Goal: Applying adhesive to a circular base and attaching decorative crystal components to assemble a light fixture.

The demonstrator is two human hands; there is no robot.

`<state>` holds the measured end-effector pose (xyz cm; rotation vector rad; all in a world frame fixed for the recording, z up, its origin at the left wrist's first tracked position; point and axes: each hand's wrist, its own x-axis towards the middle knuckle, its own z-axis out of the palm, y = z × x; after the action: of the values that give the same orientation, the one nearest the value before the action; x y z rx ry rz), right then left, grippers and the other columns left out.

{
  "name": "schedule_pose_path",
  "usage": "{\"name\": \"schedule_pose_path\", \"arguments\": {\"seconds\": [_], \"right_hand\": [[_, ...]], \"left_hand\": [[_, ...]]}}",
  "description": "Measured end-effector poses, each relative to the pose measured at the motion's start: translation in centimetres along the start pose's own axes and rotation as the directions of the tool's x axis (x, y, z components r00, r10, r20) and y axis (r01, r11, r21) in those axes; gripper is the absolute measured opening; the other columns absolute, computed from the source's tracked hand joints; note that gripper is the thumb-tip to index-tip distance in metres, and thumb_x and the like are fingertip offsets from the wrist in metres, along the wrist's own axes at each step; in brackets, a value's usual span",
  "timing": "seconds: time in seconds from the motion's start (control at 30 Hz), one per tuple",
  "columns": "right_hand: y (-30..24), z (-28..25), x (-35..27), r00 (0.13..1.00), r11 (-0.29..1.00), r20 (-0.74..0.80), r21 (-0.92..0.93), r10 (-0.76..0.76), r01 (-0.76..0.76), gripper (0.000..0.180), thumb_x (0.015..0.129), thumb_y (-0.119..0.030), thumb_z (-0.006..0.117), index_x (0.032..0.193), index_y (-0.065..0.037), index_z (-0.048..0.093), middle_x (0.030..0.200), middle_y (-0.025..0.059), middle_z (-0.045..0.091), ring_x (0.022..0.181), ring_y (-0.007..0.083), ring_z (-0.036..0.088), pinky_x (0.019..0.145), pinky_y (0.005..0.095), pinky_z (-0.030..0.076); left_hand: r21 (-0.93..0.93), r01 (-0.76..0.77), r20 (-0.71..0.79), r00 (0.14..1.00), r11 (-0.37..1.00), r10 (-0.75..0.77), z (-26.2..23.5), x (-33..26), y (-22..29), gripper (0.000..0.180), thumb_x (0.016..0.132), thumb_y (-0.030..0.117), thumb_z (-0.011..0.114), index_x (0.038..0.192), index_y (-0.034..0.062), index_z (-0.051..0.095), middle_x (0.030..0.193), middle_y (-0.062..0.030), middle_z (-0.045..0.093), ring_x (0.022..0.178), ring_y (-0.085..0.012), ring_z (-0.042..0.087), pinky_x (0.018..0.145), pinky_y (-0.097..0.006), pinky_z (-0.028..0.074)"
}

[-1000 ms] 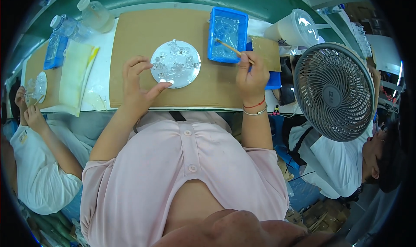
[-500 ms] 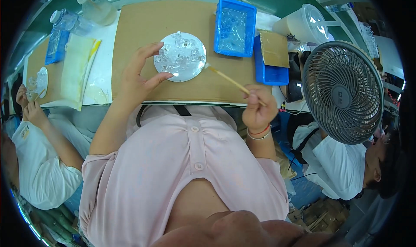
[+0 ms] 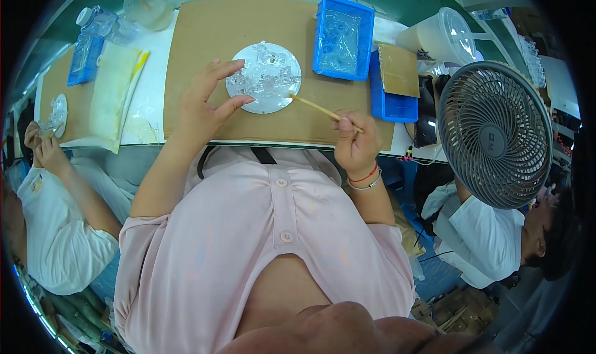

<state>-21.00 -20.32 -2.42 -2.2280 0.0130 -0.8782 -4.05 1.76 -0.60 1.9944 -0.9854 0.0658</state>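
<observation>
Cardboard-covered bench (image 3: pixel 205 37): round white disc (image 3: pixel 263 78) bearing clear glassy pieces; left hand (image 3: pixel 202 106) open, fingertips touching its rim; right hand (image 3: pixel 356 140) gripping thin wooden stick (image 3: pixel 316 108).

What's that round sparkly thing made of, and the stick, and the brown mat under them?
The round disc looks like clear, glossy plastic or maybe glass: it glints and you can see through its bumpy pieces. The thin stick in the right hand looks like pale bare wood or bamboo, matte. The brown mat looks like plain cardboard, dull and flat.
</observation>
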Motion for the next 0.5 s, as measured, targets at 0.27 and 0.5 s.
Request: {"name": "schedule_pose_path", "arguments": {"seconds": [0.27,0.5], "right_hand": [[-0.1,0.0,1.0,0.998,0.996,0.002,-0.063,-0.063,0.063,0.006,0.093,-0.005,0.055,0.093,0.0,0.052,0.074,0.0136,0.064,0.061,0.0192,0.063,0.056,0.0262,0.049],[-1.0,-0.2,1.0,0.996,0.996,0.047,-0.042,-0.075,0.077,0.004,0.091,-0.004,0.056,0.092,-0.001,0.052,0.074,0.0138,0.064,0.062,0.0214,0.064,0.055,0.0286,0.049]], "left_hand": [[0.026,0.034,0.023,0.999,0.999,-0.034,-0.1,-0.2,-0.1,0.053,0.07,0.013,0.08,0.119,0.0072,0.06,0.117,-0.008,0.065,0.107,-0.0229,0.062,0.104,-0.038,0.04],[-0.005,0.019,0.024,1.0,1.0,-0.018,-0.1,-0.1,0.2,0.054,0.07,0.012,0.08,0.119,0.0077,0.06,0.118,-0.0084,0.065,0.108,-0.0224,0.062,0.104,-0.037,0.04]]}}
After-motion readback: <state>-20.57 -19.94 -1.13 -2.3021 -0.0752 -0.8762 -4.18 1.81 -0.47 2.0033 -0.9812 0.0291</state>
